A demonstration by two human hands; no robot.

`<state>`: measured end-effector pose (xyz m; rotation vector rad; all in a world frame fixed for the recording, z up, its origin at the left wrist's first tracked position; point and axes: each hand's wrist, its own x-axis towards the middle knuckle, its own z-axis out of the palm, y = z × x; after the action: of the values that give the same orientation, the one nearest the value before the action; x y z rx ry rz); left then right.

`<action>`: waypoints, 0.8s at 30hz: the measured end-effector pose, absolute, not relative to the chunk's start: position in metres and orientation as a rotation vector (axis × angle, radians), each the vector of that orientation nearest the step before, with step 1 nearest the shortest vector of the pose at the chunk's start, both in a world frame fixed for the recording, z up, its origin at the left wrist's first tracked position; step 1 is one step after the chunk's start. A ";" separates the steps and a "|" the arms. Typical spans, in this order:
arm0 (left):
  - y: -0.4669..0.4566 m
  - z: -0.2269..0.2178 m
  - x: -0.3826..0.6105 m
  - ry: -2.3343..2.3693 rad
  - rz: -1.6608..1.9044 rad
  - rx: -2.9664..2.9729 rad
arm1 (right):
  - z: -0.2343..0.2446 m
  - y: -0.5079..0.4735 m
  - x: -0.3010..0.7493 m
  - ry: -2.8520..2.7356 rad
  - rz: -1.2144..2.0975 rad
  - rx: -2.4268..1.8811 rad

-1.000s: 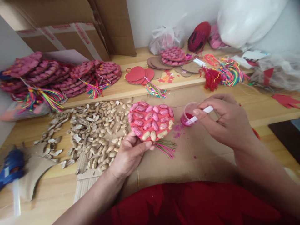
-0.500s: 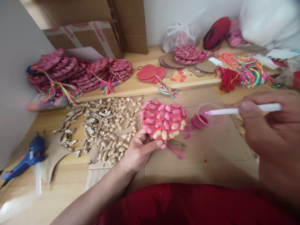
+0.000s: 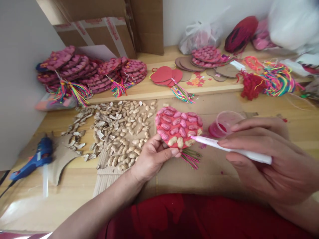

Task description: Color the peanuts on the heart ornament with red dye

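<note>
A red heart-shaped card (image 3: 178,126) covered with peanut shells, most painted pink, lies on a cardboard sheet (image 3: 219,169). My left hand (image 3: 154,158) pinches its lower edge, thumb on top, just above a bunch of coloured threads (image 3: 191,157). My right hand (image 3: 270,159) grips a white brush (image 3: 231,149) whose pink tip touches an unpainted shell at the heart's lower right. A small plastic cup of pink paint (image 3: 224,123) stands just right of the heart.
Loose peanuts and shells (image 3: 119,132) spread to the left. A blue glue gun (image 3: 32,162) lies at far left. Stacks of finished pink hearts with tassels (image 3: 87,73) and cardboard boxes (image 3: 104,26) sit behind. Coloured threads (image 3: 274,78), red cutouts and bags line the back right.
My right hand drew the brush out of the paint cup and brought its tip down and left onto the heart. The left hand kept its hold; the view shifted left.
</note>
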<state>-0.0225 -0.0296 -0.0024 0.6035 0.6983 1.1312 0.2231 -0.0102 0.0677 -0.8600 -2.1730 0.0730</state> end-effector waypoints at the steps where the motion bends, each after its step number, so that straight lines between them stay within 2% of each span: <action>1: -0.030 -0.003 -0.022 0.694 1.131 0.618 | 0.069 -0.010 0.222 -2.188 0.061 -0.849; 24: -0.035 -0.002 -0.019 0.783 1.202 0.871 | 0.066 -0.010 0.221 -2.196 -0.047 -0.858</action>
<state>-0.0191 -0.0353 -0.0018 0.8706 0.7832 1.2017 0.2209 -0.0103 0.0659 -0.8582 -2.1957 -0.0474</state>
